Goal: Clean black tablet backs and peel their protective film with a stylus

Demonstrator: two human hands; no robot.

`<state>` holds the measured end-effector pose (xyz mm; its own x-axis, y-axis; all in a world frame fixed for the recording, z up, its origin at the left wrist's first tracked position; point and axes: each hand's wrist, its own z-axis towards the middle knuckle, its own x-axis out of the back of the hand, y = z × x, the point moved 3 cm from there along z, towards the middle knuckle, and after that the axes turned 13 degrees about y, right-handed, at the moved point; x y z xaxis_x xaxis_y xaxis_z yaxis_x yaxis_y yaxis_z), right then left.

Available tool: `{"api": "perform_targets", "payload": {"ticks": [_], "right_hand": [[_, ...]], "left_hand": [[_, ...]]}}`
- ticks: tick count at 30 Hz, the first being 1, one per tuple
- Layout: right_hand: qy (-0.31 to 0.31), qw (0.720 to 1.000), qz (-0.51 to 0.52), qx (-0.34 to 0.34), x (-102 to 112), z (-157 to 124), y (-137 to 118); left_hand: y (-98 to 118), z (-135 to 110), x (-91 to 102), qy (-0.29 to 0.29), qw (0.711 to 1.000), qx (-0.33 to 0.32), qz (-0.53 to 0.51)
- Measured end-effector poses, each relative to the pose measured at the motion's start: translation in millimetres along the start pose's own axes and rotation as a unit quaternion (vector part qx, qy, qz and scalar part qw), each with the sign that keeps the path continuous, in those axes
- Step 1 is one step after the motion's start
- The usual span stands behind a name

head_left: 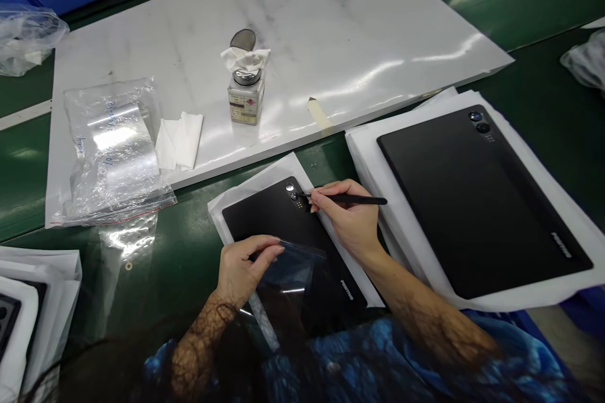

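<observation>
A black tablet [265, 214] lies back side up on a white foam sheet [220, 201] in front of me. My right hand [352, 214] pinches black tweezers [362, 199], whose tip is at the lower of the two camera lenses [293, 196]. Whether the tip touches the lens I cannot tell. My left hand [248, 264] has thumb and forefinger closed on the corner of a clear plastic film [295, 277], which hangs over the lower part of the tablet.
Another black tablet [477, 201] lies on a stack of white foam sheets [373, 170] at the right. A grey-white board [293, 12] carries a solvent bottle [244, 101] with tissue on top, a folded wipe [182, 138] and a clear bag [118, 151]. More wrapped tablets [33, 302] sit at the left.
</observation>
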<state>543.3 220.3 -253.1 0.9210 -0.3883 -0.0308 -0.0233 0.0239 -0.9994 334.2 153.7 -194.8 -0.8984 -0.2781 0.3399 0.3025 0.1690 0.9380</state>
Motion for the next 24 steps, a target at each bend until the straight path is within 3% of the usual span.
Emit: {"api": "perform_targets", "payload": {"ticks": [6,9,11,13,15,20,24], "right_hand": [[-0.004,0.993,-0.06,0.106,12,3,-7],[-0.055,0.977,-0.111,0.171,19,6,-9],[-0.122,0.946,-0.179,0.243,18,5,-9],[-0.177,0.895,-0.255,0.32,16,1,-6],[-0.194,0.853,-0.309,0.373,15,-2,-3],[-0.138,0.787,-0.4,0.449,12,-9,-2],[-0.099,0.77,-0.426,0.465,13,-10,-6]], "left_hand": [[2,0,1.2,-0.007,1.0,-0.007,0.01],[2,1,1.1,-0.014,1.0,-0.008,0.016],[2,2,0.9,-0.018,1.0,-0.008,0.019],[1,2,0.9,-0.02,1.0,-0.007,0.02],[0,2,0.8,-0.023,1.0,-0.005,0.02],[-4,0,0.3,-0.028,0.999,0.004,0.024],[-5,0,0.0,-0.022,0.999,0.008,0.025]]}}
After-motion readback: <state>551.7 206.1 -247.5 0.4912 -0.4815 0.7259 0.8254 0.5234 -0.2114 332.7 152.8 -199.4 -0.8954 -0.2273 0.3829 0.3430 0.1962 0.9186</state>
